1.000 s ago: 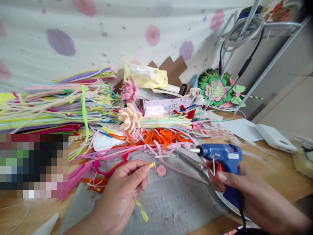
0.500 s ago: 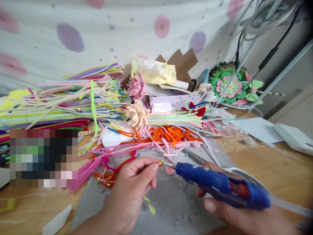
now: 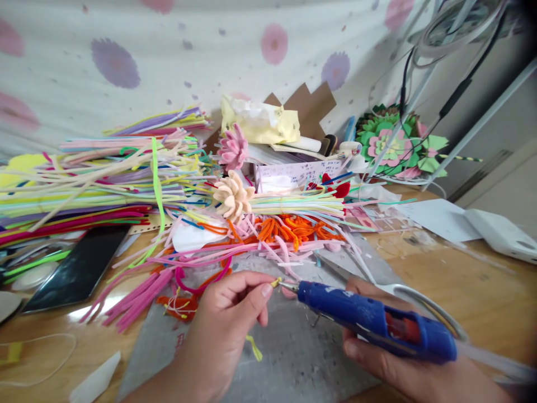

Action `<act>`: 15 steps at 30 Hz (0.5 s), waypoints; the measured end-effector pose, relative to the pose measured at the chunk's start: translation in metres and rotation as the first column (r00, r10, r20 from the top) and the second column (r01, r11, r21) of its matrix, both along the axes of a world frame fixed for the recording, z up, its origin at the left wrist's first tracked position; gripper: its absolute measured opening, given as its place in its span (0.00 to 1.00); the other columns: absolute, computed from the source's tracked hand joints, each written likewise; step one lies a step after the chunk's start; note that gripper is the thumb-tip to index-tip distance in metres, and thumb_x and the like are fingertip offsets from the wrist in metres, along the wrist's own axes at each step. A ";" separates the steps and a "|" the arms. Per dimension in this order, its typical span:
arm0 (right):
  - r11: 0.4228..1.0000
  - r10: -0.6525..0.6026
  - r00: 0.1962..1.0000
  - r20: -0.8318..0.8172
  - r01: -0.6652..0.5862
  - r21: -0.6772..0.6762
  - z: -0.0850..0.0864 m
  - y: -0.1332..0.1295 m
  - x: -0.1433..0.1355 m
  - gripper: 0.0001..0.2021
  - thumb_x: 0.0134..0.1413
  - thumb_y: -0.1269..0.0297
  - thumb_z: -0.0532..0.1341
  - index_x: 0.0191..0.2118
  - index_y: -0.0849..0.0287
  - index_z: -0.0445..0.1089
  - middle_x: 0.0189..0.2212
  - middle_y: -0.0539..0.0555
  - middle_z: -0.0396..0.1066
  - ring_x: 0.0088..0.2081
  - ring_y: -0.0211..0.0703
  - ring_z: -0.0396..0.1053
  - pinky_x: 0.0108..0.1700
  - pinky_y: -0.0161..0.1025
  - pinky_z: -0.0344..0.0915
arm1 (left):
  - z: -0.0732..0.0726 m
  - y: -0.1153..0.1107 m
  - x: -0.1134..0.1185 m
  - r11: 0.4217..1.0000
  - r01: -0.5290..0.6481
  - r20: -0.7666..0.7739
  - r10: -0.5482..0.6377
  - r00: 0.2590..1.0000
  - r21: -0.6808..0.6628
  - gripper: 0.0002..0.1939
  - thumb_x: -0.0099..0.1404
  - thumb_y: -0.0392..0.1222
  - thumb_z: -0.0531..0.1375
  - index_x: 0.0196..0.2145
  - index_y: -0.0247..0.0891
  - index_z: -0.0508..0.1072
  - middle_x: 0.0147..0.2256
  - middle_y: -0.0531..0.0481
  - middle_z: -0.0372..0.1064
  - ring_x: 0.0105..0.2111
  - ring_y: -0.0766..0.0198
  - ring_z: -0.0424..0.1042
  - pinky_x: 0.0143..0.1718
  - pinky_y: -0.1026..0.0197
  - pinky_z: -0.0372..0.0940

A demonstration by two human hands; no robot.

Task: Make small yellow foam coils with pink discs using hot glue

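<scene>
My left hand (image 3: 235,319) pinches a small yellow piece (image 3: 276,282) between thumb and forefinger; its exact kind is too small to make out. A yellow strip (image 3: 254,348) shows below the same hand. Wrapped around a blue hot glue gun (image 3: 369,319) is my right hand (image 3: 377,358), partly hidden behind the gun's body. The gun's metal nozzle points left, with its tip at the yellow piece. From the gun's back end runs a translucent glue stick (image 3: 495,361). Both hands are above a grey, stained work mat (image 3: 302,347).
Scissors (image 3: 406,296) lie behind the glue gun. Pink (image 3: 146,296) and orange pipe cleaners (image 3: 293,228) cover the mat's far part. Bundled pipe cleaners (image 3: 104,184), a cream flower (image 3: 234,196) and a pink flower (image 3: 233,146) stand behind. A black phone (image 3: 79,268) lies left.
The glue gun has shifted slightly left, bringing its nozzle tip up to the yellow piece. My left hand keeps its pinch. The whole view has moved slightly.
</scene>
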State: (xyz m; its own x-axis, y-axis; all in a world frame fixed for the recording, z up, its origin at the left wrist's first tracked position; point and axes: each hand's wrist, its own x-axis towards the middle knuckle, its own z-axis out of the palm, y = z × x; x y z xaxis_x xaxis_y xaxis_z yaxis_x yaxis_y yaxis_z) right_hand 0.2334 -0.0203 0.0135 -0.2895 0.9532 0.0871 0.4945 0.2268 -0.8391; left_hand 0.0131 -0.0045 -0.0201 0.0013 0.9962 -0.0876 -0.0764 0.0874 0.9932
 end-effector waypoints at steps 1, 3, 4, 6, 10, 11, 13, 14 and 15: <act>1.000 0.003 1.000 0.002 -0.003 0.009 0.000 0.000 0.000 0.07 0.44 0.61 0.63 0.19 0.51 0.68 0.23 0.50 0.71 0.23 0.42 0.69 0.24 0.36 0.69 | 0.000 0.000 0.000 1.000 0.001 0.001 -0.001 1.000 0.008 0.04 0.59 0.40 0.62 0.29 0.42 0.78 0.16 0.59 0.67 0.20 0.70 0.60 0.23 0.65 0.53; 1.000 0.002 1.000 0.008 -0.002 0.024 0.000 -0.001 0.001 0.08 0.44 0.61 0.63 0.19 0.52 0.68 0.22 0.50 0.70 0.22 0.42 0.69 0.24 0.35 0.69 | 0.000 0.000 -0.001 1.000 0.007 0.001 -0.007 1.000 0.018 0.04 0.59 0.40 0.62 0.29 0.43 0.79 0.16 0.59 0.67 0.20 0.70 0.61 0.22 0.66 0.53; 1.000 -0.001 1.000 0.012 0.001 0.027 0.000 -0.001 0.001 0.08 0.44 0.61 0.63 0.19 0.52 0.67 0.22 0.49 0.70 0.22 0.42 0.69 0.24 0.35 0.69 | -0.001 -0.001 -0.001 1.000 0.013 0.000 -0.013 1.000 0.021 0.04 0.59 0.40 0.62 0.30 0.43 0.79 0.16 0.59 0.67 0.20 0.70 0.61 0.22 0.66 0.54; 1.000 -0.002 1.000 0.017 0.002 0.025 0.000 -0.001 0.001 0.09 0.45 0.60 0.63 0.19 0.52 0.67 0.22 0.49 0.70 0.22 0.41 0.69 0.24 0.34 0.69 | -0.001 -0.001 -0.003 1.000 0.015 -0.005 -0.014 1.000 0.022 0.04 0.59 0.39 0.62 0.30 0.44 0.79 0.17 0.59 0.68 0.20 0.70 0.62 0.23 0.66 0.54; 1.000 -0.004 0.999 0.034 0.004 0.009 0.002 -0.001 0.000 0.08 0.45 0.61 0.62 0.20 0.52 0.67 0.22 0.49 0.70 0.22 0.41 0.69 0.24 0.34 0.69 | -0.001 -0.001 -0.002 1.000 0.011 -0.013 -0.011 1.000 0.029 0.04 0.59 0.39 0.62 0.31 0.44 0.79 0.17 0.59 0.68 0.20 0.71 0.62 0.22 0.67 0.54; 1.000 -0.001 0.999 0.039 0.001 0.008 0.002 -0.001 0.000 0.08 0.45 0.61 0.62 0.19 0.52 0.67 0.22 0.49 0.70 0.22 0.41 0.69 0.24 0.34 0.69 | -0.001 -0.001 -0.002 1.000 0.009 -0.016 -0.009 1.000 0.029 0.04 0.59 0.39 0.62 0.30 0.43 0.79 0.17 0.59 0.68 0.20 0.70 0.62 0.22 0.67 0.54; 1.000 0.005 0.999 0.047 -0.006 0.017 0.002 -0.001 0.000 0.08 0.45 0.61 0.62 0.19 0.52 0.67 0.22 0.49 0.70 0.22 0.40 0.69 0.24 0.33 0.70 | -0.001 0.000 -0.001 1.000 0.005 -0.029 -0.004 1.000 0.029 0.04 0.59 0.38 0.62 0.30 0.43 0.79 0.16 0.59 0.68 0.19 0.70 0.62 0.21 0.67 0.54; 1.000 0.004 0.999 0.051 -0.006 0.025 0.002 -0.001 0.000 0.08 0.45 0.62 0.62 0.20 0.52 0.67 0.22 0.48 0.70 0.22 0.40 0.69 0.24 0.33 0.70 | 0.000 0.000 0.000 1.000 0.003 -0.037 -0.002 0.999 0.029 0.05 0.58 0.38 0.62 0.29 0.43 0.79 0.16 0.59 0.67 0.19 0.70 0.62 0.21 0.67 0.54; 0.999 0.000 0.998 0.055 -0.001 0.033 0.002 -0.002 0.000 0.08 0.46 0.62 0.62 0.20 0.53 0.67 0.22 0.48 0.70 0.22 0.40 0.69 0.25 0.33 0.70 | 0.000 0.000 0.000 1.000 0.001 -0.044 0.000 0.999 0.031 0.05 0.58 0.38 0.62 0.30 0.42 0.79 0.16 0.59 0.67 0.19 0.70 0.62 0.21 0.67 0.54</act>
State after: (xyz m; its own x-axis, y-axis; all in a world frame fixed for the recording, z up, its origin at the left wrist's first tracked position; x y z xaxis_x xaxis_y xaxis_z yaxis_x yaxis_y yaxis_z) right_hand 0.2339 -0.0220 0.0151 -0.2952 0.9500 0.1023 0.5396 0.2541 -0.8027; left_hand 0.0128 -0.0042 -0.0206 -0.0013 0.9984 -0.0564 -0.0324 0.0563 0.9979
